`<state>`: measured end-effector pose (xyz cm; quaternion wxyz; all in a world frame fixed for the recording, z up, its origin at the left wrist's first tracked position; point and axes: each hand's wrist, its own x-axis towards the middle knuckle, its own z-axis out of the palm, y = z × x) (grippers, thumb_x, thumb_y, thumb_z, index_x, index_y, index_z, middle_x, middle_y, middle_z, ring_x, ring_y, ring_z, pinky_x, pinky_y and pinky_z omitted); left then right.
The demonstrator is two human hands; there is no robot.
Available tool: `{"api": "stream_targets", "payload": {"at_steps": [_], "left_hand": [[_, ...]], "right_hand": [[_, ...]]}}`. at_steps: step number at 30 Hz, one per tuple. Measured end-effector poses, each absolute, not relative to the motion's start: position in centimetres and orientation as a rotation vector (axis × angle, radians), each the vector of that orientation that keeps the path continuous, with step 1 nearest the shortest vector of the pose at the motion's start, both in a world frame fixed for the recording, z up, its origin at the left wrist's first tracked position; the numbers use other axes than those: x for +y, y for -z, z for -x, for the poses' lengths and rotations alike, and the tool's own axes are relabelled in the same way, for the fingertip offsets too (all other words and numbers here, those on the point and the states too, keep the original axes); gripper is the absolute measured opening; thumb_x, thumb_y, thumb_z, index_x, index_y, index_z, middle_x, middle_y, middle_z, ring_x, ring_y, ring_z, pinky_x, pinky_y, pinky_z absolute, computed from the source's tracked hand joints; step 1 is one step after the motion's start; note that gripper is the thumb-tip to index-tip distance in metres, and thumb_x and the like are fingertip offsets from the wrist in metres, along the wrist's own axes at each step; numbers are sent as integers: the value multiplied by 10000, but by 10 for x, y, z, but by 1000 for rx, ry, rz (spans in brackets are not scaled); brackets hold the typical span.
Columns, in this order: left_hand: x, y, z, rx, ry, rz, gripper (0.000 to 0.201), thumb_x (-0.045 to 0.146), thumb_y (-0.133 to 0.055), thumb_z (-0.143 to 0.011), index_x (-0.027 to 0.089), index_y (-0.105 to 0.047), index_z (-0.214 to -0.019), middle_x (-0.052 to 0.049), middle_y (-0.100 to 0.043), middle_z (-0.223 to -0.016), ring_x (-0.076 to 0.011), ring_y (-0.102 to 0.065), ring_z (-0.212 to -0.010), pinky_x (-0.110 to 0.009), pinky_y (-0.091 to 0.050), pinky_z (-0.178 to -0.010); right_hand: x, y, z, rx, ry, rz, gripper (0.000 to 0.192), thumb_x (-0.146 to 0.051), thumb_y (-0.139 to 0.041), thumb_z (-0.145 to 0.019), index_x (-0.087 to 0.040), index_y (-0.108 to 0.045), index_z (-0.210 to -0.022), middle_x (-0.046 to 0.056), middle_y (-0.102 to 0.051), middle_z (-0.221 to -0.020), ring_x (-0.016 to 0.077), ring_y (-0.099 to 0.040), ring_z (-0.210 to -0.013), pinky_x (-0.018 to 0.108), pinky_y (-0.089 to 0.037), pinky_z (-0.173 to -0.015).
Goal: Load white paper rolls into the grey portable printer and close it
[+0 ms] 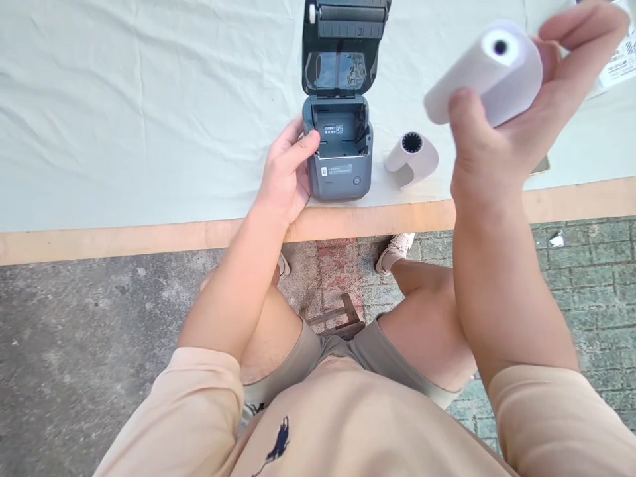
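Observation:
A dark grey label printer (340, 179) stands near the table's front edge with its lid (342, 46) swung up and back. Its paper compartment shows no roll inside. My left hand (288, 162) grips the printer's left side, thumb on the rim of the compartment. Up to the right, my right hand (517, 132) holds a white paper roll (462, 79) above the table, its loose end curling out beside the fingers. Between the printer and my right hand, a smaller, nearly used-up paper roll (397, 157) with a black core lies on the cloth, its end partly unrolled.
A pale cloth (149, 119) covers the table, whose wooden edge (124, 238) runs across in front of me. Printed packaging (621, 63) lies at the far right. Behind my right wrist a flat object (541, 165) is mostly hidden. A wooden stool (342, 318) shows below me.

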<state>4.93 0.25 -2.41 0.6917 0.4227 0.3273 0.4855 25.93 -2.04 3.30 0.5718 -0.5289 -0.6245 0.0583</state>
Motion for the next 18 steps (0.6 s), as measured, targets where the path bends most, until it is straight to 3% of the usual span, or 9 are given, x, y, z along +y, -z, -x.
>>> {"api": "stream_targets", "payload": {"at_steps": [5, 9, 18], "left_hand": [[-2, 19, -50, 748, -1079, -931, 208, 380, -595, -809, 327, -612, -1009, 25, -689, -1005, -282, -528, -1225, -434, -418, -1071], [-4, 17, -49, 735, -1104, -903, 149, 336, -576, -832, 293, -606, -972, 13, -676, -917, -267, -550, -1197, -407, -455, -1045], [1, 32, -43, 582, -1126, -827, 230, 237, -517, -871, 229, -539, -1100, 8, -659, -928, -236, -593, -1180, -370, -532, -979]], "right_hand": [[-16, -45, -210, -2060, -78, 1448, 147, -200, -543, -776, -264, -494, -898, -23, -637, -960, 218, -616, -893, 447, -426, -814], [-6, -38, -193, -2177, -100, 1560, 95, -227, -508, -789, -297, -482, -848, -26, -656, -888, 236, -604, -786, 498, -387, -815], [-3, -26, -203, -1937, -396, 1223, 191, -146, -535, -730, -292, -414, -751, -40, -651, -958, 175, -614, -952, 346, -483, -813]]}}
